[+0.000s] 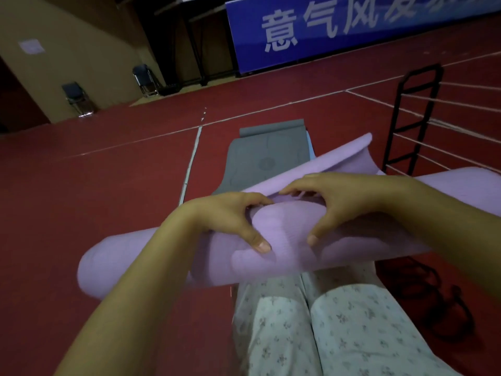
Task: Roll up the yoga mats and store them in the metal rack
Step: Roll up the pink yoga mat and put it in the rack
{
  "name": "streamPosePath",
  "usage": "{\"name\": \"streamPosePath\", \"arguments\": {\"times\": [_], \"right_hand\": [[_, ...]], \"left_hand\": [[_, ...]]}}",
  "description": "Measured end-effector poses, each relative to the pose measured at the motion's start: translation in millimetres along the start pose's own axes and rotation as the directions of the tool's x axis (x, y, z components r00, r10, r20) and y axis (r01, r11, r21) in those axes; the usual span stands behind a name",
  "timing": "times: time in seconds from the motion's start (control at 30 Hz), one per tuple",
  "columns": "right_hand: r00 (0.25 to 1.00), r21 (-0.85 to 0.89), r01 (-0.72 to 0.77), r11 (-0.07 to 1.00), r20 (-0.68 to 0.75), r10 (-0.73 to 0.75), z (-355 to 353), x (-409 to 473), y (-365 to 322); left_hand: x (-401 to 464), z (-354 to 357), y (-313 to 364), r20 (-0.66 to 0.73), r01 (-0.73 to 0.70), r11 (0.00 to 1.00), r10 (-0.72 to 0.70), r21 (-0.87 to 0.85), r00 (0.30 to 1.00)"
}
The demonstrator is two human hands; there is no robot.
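Note:
A purple yoga mat [287,240], mostly rolled into a thick tube, lies across my lap from lower left to right. Its loose end flap [352,156] stands up behind the roll. My left hand [230,215] grips the roll's top, fingers curled over the far side and thumb on the near side. My right hand [336,199] grips it the same way just to the right. A grey yoga mat [265,158] lies flat on the floor beyond, with a light blue mat edge [310,147] showing under it. The black metal rack [414,112] stands at the right.
The red sports floor [108,185] with white lines spreads to the left. Black cords or straps [433,294] lie on the floor at my right. Two folding chairs [78,99] stand by the far wall, and a blue banner [352,28] hangs behind.

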State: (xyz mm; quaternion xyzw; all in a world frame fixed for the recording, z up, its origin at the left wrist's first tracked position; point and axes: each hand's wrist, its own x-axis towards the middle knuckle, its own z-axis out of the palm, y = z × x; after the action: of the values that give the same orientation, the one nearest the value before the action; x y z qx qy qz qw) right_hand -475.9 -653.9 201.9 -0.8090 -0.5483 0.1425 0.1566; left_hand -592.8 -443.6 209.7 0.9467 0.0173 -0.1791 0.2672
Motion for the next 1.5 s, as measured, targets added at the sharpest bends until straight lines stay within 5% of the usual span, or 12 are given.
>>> {"name": "streamPosePath", "arguments": {"times": [0.27,0.37,0.5,0.6,0.73,0.93,1.03,1.17,1.3,1.5], "right_hand": [[0.973,-0.216,0.088,0.972,-0.192,-0.131,29,-12,0],[0.969,-0.133,0.088,0.987,-0.219,-0.116,25,-6,9],[0.983,0.042,0.083,0.996,-0.170,-0.074,16,8,19],[0.992,0.111,0.066,0.992,-0.118,-0.053,10,17,25],[0.995,0.128,0.066,0.990,-0.088,-0.055,3,28,32],[1.000,0.128,0.018,0.992,-0.014,-0.017,-6,41,37],[1.000,0.113,-0.008,0.994,-0.015,0.010,-7,46,37],[0.981,0.126,-0.004,0.992,-0.193,0.029,-5,43,38],[0.919,-0.036,0.063,0.997,-0.389,-0.072,5,32,35],[0.926,-0.062,0.036,0.997,-0.372,-0.056,19,21,36]], "left_hand": [[14,-14,-5,0.134,0.053,0.974,-0.024,-0.221,0.991],[18,-15,-6,0.096,0.031,0.976,-0.011,-0.217,0.995],[11,-17,-4,-0.168,0.021,0.999,-0.025,-0.028,0.986],[-4,-7,1,-0.392,-0.007,0.966,0.112,0.260,0.913],[-16,14,9,-0.453,-0.066,0.915,0.258,0.397,0.853],[-1,37,8,-0.422,0.068,0.871,0.167,0.487,0.891],[7,29,1,-0.426,0.012,0.914,0.177,0.406,0.887],[14,14,-4,-0.388,-0.053,0.944,0.185,0.325,0.903],[20,1,-5,-0.345,-0.036,0.962,0.131,0.269,0.929],[31,-10,-5,-0.318,-0.019,0.975,0.091,0.222,0.944]]}}
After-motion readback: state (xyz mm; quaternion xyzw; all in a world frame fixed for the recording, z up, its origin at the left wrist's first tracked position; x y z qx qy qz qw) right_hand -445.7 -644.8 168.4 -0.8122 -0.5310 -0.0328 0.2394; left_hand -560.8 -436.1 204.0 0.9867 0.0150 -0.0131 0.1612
